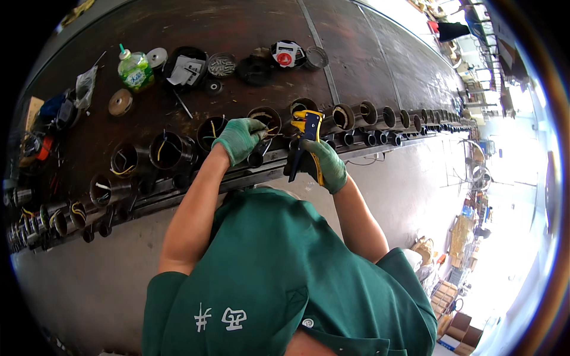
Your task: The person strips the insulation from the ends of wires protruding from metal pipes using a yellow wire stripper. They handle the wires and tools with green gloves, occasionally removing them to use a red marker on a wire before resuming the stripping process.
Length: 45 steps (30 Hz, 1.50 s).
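A green glove covers my left hand [239, 140], its fingers pinched at the mouth of a dark metal cylinder [261, 113]. Thin wires [271, 130] stick out by the fingertips, and the hand seems to grip one of them; the exact hold is partly hidden. In my gloved right hand [328, 165] is a yellow and black wire stripper [307, 139], held upright with its yellow jaws up and tilted toward the cylinders. Another cylinder [211, 129] with yellow wire inside stands just left of my left hand.
More open cylinders [342, 118] line the front edge of the dark table [237, 24] on both sides. Farther back are a green bottle [135, 71], a dish of small metal parts [221, 65], a dark bowl with papers [187, 68] and a round disc [120, 102].
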Tool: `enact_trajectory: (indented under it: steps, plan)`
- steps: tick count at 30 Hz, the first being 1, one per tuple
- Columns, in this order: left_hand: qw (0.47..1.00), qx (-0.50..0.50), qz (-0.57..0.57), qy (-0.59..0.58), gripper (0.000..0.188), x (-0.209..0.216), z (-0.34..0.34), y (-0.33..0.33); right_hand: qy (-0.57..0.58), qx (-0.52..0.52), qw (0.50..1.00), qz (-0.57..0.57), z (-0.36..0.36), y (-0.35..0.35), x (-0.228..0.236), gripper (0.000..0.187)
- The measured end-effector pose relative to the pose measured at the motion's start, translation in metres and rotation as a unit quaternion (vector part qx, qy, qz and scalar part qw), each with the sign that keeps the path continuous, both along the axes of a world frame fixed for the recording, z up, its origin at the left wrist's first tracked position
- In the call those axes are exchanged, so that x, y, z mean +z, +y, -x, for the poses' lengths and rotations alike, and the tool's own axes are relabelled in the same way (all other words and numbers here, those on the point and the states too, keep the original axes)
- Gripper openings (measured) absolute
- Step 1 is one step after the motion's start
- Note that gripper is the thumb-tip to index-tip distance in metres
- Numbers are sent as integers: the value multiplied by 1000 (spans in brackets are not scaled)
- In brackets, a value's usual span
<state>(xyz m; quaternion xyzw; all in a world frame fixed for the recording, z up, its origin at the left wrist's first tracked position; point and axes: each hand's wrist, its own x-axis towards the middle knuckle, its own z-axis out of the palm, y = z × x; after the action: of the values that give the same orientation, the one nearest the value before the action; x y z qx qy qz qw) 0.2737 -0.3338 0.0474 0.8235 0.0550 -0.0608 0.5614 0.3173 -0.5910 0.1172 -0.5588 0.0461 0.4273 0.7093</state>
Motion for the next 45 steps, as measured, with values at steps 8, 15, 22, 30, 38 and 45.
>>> enact_trajectory:
  steps: [8, 15, 22, 30, 38, 45]
  plan:
    - [991, 32, 66, -116, 37, 9, -3, -14, -13, -106, 994, 37, 29, -62, -12, 35]
    - [906, -97, -363, -194, 29, 58, -73, -64, -6, -80, 995, 65, 5, -79, -16, 33]
    - [933, -183, -302, 70, 44, 58, -121, -107, -51, 23, 998, 37, -39, -113, -29, 31]
    - [998, 19, 27, 54, 23, 24, -122, -95, -28, 67, 997, 7, -85, -137, -40, 29]
    - [978, 177, 57, 97, 19, 28, -91, -115, -112, 142, 981, 72, -113, -138, -40, 29]
    - [942, 240, 234, 30, 23, 6, -77, -108, -144, 255, 952, 92, -132, -96, -16, 29]
